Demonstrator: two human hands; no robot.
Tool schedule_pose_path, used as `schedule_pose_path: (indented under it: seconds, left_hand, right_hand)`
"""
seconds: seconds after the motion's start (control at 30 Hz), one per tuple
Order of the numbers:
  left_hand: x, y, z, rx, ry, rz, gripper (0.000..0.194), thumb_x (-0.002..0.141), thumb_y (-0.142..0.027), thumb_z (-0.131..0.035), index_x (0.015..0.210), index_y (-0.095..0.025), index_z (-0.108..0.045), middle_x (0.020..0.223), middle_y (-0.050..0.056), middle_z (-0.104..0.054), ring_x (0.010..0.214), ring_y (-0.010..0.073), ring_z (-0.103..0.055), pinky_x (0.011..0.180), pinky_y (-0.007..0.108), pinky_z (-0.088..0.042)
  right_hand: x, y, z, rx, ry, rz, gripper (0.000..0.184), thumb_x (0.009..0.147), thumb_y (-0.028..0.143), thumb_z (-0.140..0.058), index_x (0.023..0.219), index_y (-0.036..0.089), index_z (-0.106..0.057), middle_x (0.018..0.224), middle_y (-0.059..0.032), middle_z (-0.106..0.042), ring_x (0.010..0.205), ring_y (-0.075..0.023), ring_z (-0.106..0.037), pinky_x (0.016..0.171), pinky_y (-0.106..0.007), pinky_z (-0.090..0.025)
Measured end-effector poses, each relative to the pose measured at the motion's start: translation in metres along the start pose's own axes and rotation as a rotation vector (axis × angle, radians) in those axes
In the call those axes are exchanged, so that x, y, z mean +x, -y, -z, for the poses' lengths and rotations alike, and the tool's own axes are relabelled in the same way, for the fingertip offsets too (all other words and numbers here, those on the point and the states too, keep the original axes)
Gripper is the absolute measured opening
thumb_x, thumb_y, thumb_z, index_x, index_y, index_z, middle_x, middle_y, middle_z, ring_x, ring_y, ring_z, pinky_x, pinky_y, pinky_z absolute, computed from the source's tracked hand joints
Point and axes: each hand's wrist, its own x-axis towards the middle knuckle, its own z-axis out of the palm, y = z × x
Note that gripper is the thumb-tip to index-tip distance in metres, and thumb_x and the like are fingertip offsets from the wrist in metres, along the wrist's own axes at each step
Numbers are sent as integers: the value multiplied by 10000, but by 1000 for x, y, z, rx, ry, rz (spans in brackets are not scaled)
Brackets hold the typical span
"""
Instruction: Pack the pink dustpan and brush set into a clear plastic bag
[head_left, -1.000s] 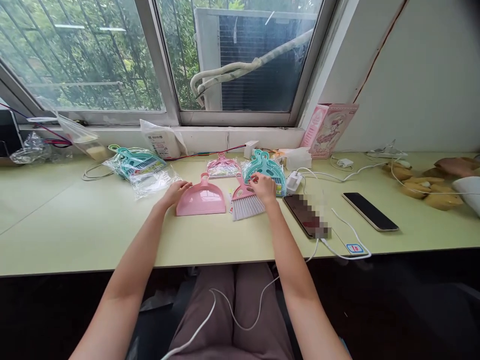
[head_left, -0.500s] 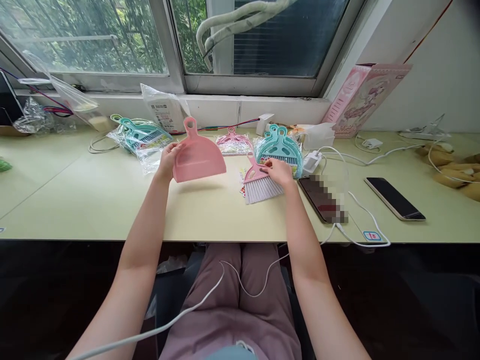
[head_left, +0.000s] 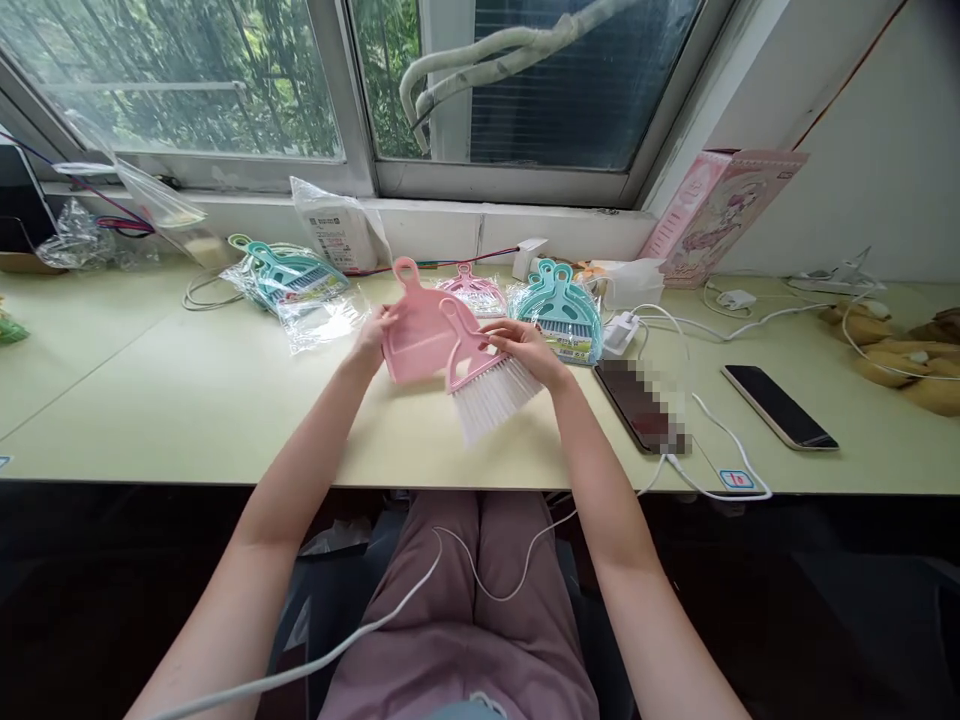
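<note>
Pink dustpan (head_left: pixel 416 345) and brush (head_left: pixel 495 398), unwrapped, held over the surface (head_left: pixel 187 420), overlapping in view, apparently not joined; fingers of the left hand (head_left: pixel 372 336) grasp the dustpan's left edge, those of the right hand (head_left: pixel 529 350) the brush; far side, teal sets (head_left: pixel 559 328) still bagged

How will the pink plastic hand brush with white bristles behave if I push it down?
The pink plastic hand brush is probably light: the right hand appears to hold it by the fingertips. Its thin, fanned-out white bristles would likely bend under a push, while the smooth pink body looks fairly stiff.
</note>
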Motion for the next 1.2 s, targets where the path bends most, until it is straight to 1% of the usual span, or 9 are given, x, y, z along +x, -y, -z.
schedule_pose_path:
  seconds: [0.1, 0.2, 0.37, 0.47, 0.57, 0.73, 0.87, 1.0, 1.2]
  left_hand:
    - [-22, 10, -31, 64, 204, 36, 337, 690, -352, -729, 881, -179, -512, 854, 25, -648, 745, 168, -630, 681, 275, -478]
    - [-40, 20, -50, 170, 350, -37, 390, 750, -455, -700, 959, -170, -536, 951, 47, -657, 859, 179, -634, 739, 279, -470]
    - [-49, 21, -55, 243, 387, -149, 458, 707, -431, -765, 995, -175, -518, 907, 33, -630, 796, 169, -624, 693, 283, -479]
    - [-50, 14, -54, 243, 367, -203, 430, 692, -433, -782, 924, -168, -534, 898, 34, -633, 757, 156, -620, 655, 265, -480]
    - [-54, 6, -54, 241, 378, -251, 408, 702, -451, -771, 875, -166, -536, 945, 41, -646, 722, 136, -611, 632, 250, -474]
    - [-56, 0, -54, 349, 479, -293, 388, 775, -507, -689, 940, -165, -609, 931, 54, -643, 805, 175, -600, 663, 259, -452]
    - [-55, -3, -51, 466, 577, -248, 452, 849, -571, -563, 888, -129, -648, 699, 17, -540, 643, 142, -493, 574, 260, -360]
    - [-55, -4, -51, 482, 566, -286, 421, 847, -554, -569, 858, -140, -646, 638, -8, -465, 582, 121, -405, 549, 261, -303]
    - [-53, -6, -50, 559, 512, -337, 392, 845, -517, -567, 724, -145, -598, 582, -25, -394, 558, 111, -357, 541, 259, -279]
  right_hand:
    - [3, -1, -16, -155, -199, 82, 353, 890, 494, -548, 1058, 205, -661, 913, -58, -735, 882, -191, -708, 767, -291, -506]
    - [1, -5, -28, -500, -372, 113, 308, 951, 417, -486, 1100, 206, -654, 971, -75, -731, 934, -208, -685, 823, -302, -473]
    - [-6, 3, -37, -930, -426, 47, 290, 949, 412, -507, 1015, 192, -684, 949, -101, -705, 940, -237, -633, 825, -313, -436]
    - [-6, 12, -33, -1037, -482, 119, 241, 931, 390, -544, 1020, 218, -687, 1146, -108, -646, 1138, -268, -549, 935, -379, -418]
    - [-2, 13, -26, -853, -458, 149, 324, 925, 423, -542, 1174, 241, -638, 1268, -103, -595, 1192, -261, -533, 960, -400, -433]
    - [2, 3, -23, -365, -224, 66, 356, 876, 484, -580, 1042, 204, -723, 991, -64, -737, 930, -219, -668, 829, -323, -497]
    - [3, -2, -30, -227, -253, -44, 347, 762, 489, -693, 915, 184, -755, 859, -42, -751, 816, -203, -677, 747, -301, -507]
    - [6, -8, -36, -36, -278, -92, 380, 677, 491, -754, 860, 158, -761, 787, -48, -742, 713, -179, -665, 650, -275, -504]
    - [7, -14, -42, 25, -356, -139, 369, 630, 481, -789, 821, 165, -777, 745, -45, -739, 719, -188, -672, 676, -291, -509]
